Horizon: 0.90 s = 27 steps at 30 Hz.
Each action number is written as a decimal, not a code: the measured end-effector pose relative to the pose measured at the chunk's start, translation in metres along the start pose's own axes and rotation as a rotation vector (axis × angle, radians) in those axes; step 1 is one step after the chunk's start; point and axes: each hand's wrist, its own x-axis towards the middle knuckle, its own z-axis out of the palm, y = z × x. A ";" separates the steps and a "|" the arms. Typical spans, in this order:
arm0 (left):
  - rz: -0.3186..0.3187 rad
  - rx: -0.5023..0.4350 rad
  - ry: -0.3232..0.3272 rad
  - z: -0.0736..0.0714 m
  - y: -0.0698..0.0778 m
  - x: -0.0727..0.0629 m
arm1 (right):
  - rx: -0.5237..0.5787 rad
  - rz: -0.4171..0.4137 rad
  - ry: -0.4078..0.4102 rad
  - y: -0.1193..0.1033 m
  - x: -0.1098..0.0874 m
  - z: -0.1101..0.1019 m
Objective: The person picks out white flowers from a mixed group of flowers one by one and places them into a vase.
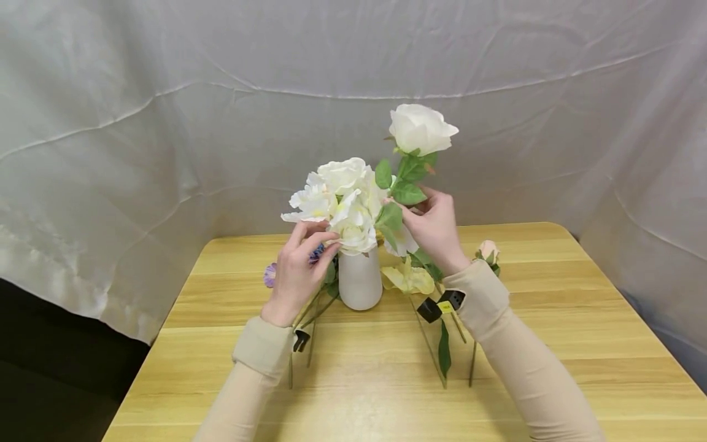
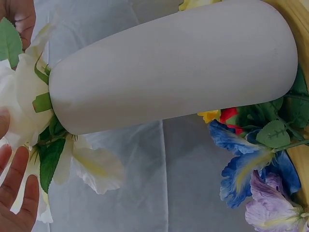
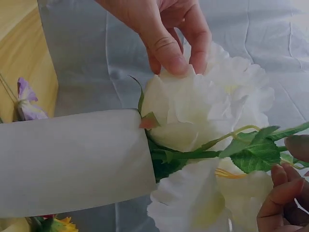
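A white vase (image 1: 361, 282) stands on the table, its mouth crowded with white flowers (image 1: 345, 178). My left hand (image 1: 298, 267) is at the left of this bunch, thumb and fingertips pinching the petal edge of a low white rose (image 3: 169, 106). On the other side, my right hand (image 1: 436, 230) grips the leafy stem of a taller white rose (image 1: 421, 129), whose bloom rises above the rest. That green stem (image 3: 193, 154) runs down into the vase mouth in the right wrist view. Its lower end is hidden inside the vase.
Left of the vase lie a purple flower (image 1: 269, 275) and a blue flower (image 2: 241, 154), stems toward me. To the right are a yellow flower (image 1: 411, 279) and a pale pink rose (image 1: 488, 250). Grey cloth (image 1: 331, 123) hangs behind the wooden table (image 1: 364, 380).
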 end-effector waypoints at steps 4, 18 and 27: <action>-0.004 0.004 -0.004 0.001 0.000 -0.001 | -0.033 -0.007 -0.003 0.003 -0.001 0.001; 0.000 0.015 -0.008 0.001 0.005 -0.001 | -0.154 -0.034 -0.023 0.009 -0.007 -0.001; 0.027 -0.026 0.047 -0.002 0.021 0.007 | -0.122 -0.016 -0.037 0.012 -0.008 -0.004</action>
